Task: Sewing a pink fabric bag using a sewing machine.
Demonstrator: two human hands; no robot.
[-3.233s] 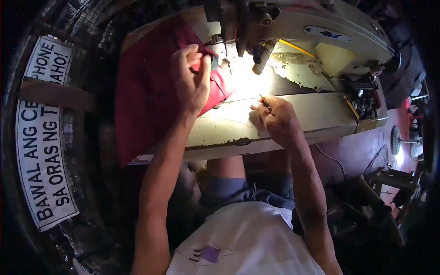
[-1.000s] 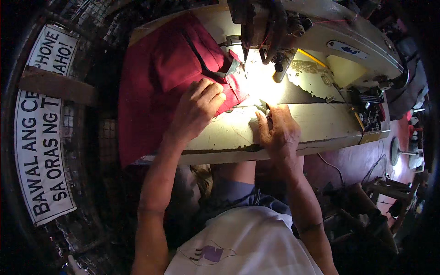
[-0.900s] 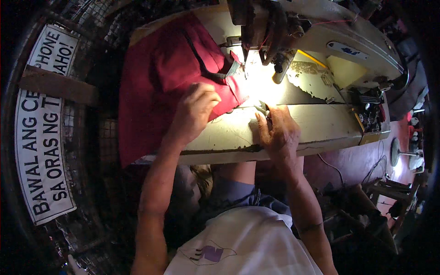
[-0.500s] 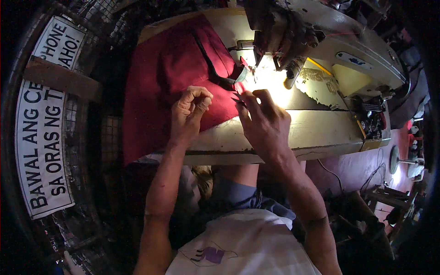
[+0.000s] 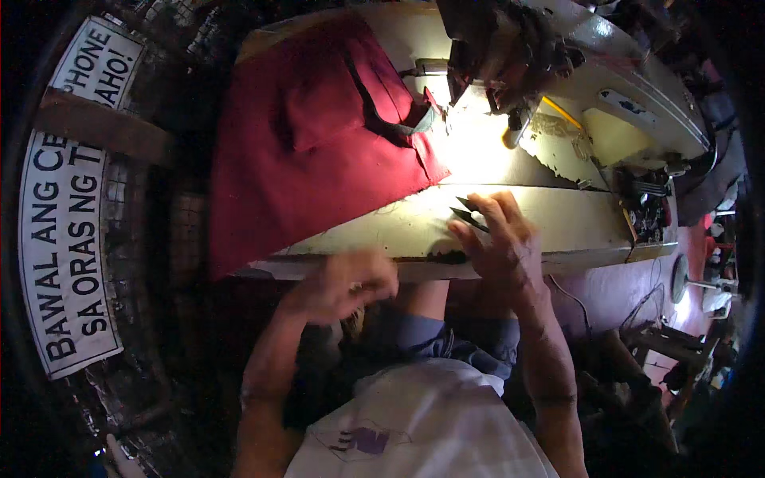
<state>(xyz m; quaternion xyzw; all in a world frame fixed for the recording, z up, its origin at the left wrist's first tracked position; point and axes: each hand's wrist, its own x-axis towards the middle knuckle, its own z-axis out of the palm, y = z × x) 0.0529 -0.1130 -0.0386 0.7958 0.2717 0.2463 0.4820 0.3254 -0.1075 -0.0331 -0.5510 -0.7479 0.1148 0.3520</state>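
Note:
A dark red piece of fabric (image 5: 279, 167) lies spread over the left of the sewing table, with a dark strip (image 5: 369, 99) along a slit in it. Near the table's front edge, my right hand (image 5: 510, 239) grips thread snips (image 5: 465, 213), whose two dark pointed blades stand apart toward the fabric's corner. My left hand (image 5: 347, 283) is at the front edge, off the fabric; motion smears its fingers, which look curled. Whether it holds anything I cannot tell.
The sewing machine (image 5: 637, 103) stands at the right, its head (image 5: 510, 72) above a brightly lit bed. A yellow stick-like thing (image 5: 562, 113) leans beside it. At the right end is an open tray (image 5: 647, 219) of small parts. A printed sign (image 5: 68, 255) hangs on the left.
Both hands have drawn back from the fabric toward me, the left to the table's edge. My right hand has carried the snips nearer and to the right; the fabric stays spread on the table.

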